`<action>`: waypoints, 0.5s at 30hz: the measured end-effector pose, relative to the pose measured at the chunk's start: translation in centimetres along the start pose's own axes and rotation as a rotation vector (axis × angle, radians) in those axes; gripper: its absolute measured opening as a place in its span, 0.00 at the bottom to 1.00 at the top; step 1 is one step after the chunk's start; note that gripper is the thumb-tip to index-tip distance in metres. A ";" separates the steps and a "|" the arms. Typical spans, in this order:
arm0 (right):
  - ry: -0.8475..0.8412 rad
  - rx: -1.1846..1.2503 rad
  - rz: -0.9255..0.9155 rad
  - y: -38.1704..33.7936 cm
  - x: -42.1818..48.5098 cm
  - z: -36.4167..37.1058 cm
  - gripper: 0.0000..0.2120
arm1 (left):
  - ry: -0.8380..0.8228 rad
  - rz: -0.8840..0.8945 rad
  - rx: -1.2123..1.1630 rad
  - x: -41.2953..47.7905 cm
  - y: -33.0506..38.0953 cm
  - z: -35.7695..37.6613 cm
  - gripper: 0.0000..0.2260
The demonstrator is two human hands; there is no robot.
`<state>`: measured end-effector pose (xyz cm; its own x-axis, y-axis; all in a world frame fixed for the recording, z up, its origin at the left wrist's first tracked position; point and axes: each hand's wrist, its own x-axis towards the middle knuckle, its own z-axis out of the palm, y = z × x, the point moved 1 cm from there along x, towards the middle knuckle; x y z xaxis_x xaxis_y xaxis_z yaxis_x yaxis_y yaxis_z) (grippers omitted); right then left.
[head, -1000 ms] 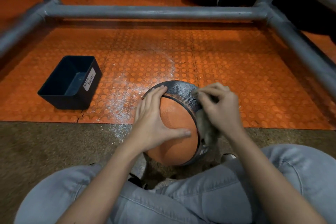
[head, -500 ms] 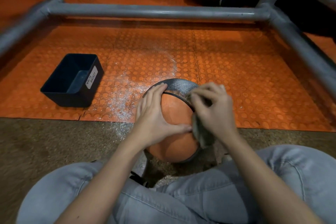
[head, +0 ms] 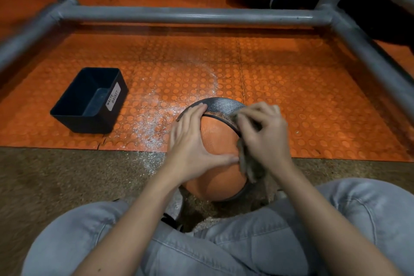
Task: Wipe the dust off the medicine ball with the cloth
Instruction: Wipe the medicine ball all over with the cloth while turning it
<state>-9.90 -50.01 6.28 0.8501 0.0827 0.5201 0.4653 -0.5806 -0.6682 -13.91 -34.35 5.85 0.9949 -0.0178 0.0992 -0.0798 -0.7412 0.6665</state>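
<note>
An orange medicine ball with a grey textured band sits on the floor between my knees, at the near edge of the orange mat. My left hand lies spread over its left side, fingers straight and thumb stretched across the orange panel. My right hand grips a crumpled grey cloth and presses it on the ball's right side, over the dark band. The cloth hangs down below my palm.
White dust is scattered on the studded orange mat left of the ball. A black bin labelled waste basket stands further left. Grey metal frame tubes run across the back and along both sides. My legs in grey jeans frame the ball.
My right hand with the cloth has slid from the ball's right edge toward its top middle, close to my left thumb. My left hand has kept its place on the ball.
</note>
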 end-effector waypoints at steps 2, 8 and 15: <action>0.014 0.065 0.230 2.3 1.5 -0.6 0.07 | -0.019 0.001 0.022 0.1 0.2 0.1 0.58; 0.026 -0.032 -0.017 -1.8 -1.1 0.4 0.07 | 0.038 -0.003 0.016 0.0 -0.3 0.3 0.55; 0.029 0.069 0.249 2.0 1.2 -1.1 0.07 | -0.044 -0.002 0.022 0.0 0.4 0.0 0.59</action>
<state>-8.23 -51.96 6.15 0.9336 -0.0795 0.3493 0.2591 -0.5236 -0.8116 -13.92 -34.63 6.06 0.9968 -0.0454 0.0652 -0.0769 -0.7558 0.6502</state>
